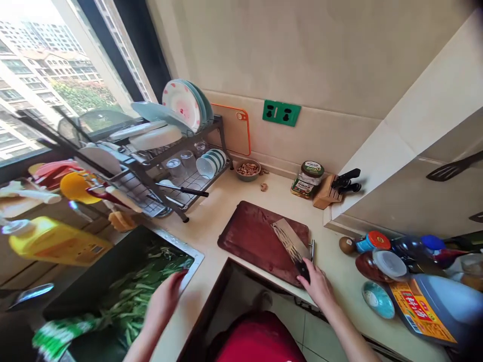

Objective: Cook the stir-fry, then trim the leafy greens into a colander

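My right hand [319, 287] is closed around the black handle of a cleaver [290, 242], whose wide blade lies on a dark red cutting board [252, 236] on the counter. My left hand [166, 297] reaches over the rim of the sink [188, 251], its fingers curled and partly blurred. It is nearest to the green leafy vegetables [147, 286] lying in the sink. I cannot see anything held in it.
A dish rack [177, 171] with plates, bowls and glasses stands left of the board. A bowl of nuts [248, 170], a jar [308, 178] and a knife block [332, 190] line the back wall. Sauce bottles [415, 281] crowd the right. A yellow bottle [56, 241] sits left of the sink.
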The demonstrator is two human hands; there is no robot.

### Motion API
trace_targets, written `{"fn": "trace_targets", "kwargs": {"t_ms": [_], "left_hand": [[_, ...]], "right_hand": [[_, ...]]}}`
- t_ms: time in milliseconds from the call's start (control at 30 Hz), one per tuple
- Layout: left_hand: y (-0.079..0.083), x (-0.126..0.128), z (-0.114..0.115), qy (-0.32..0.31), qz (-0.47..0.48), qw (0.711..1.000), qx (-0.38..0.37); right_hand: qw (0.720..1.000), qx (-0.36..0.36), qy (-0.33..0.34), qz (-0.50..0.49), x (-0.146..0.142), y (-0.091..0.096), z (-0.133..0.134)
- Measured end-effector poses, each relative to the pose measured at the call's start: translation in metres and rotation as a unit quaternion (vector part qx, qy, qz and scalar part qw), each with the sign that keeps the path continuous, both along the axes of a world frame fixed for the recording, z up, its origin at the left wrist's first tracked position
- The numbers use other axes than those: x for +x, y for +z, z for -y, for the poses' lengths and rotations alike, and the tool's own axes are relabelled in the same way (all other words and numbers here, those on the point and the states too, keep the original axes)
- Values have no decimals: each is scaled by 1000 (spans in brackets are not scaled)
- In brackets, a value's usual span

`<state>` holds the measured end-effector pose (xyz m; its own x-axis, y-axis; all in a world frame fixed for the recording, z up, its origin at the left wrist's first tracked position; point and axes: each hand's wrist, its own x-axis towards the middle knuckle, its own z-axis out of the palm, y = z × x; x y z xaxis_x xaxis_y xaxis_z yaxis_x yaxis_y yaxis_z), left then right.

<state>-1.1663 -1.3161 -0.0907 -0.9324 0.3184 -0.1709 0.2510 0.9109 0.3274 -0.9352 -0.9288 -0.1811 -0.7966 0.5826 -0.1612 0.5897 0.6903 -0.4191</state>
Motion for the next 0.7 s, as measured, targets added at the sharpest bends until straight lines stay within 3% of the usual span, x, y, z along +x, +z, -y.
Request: {"fn": "trace_targets", "kwargs": {"t_ms": [67, 167, 200, 267, 333, 467, 700], "left_hand": [[-13, -2, -93, -127, 7, 992, -14], [-34, -1, -212, -230, -72, 969, -55], [-41, 1, -240, -257, -92, 960, -58], [-54, 6, -273, -295, -118, 947, -52], [-64, 12, -282, -309, -131, 941, -35], [-73, 21, -268, -311, -138, 940, 19], [-71, 17, -251, -297, -91, 946, 93]], "right_hand": [[999, -30, 19, 12, -4, 0, -3], [999, -39, 11, -13, -4, 9, -3], [998, -49, -3, -28, -1, 13, -2], [993, -93, -47, -52, 9, 20, 0], [982, -151, -91, -62, 19, 26, 6], [965, -214, -132, -70, 27, 32, 24], [980, -182, -85, -8, -1, 51, 34]]}}
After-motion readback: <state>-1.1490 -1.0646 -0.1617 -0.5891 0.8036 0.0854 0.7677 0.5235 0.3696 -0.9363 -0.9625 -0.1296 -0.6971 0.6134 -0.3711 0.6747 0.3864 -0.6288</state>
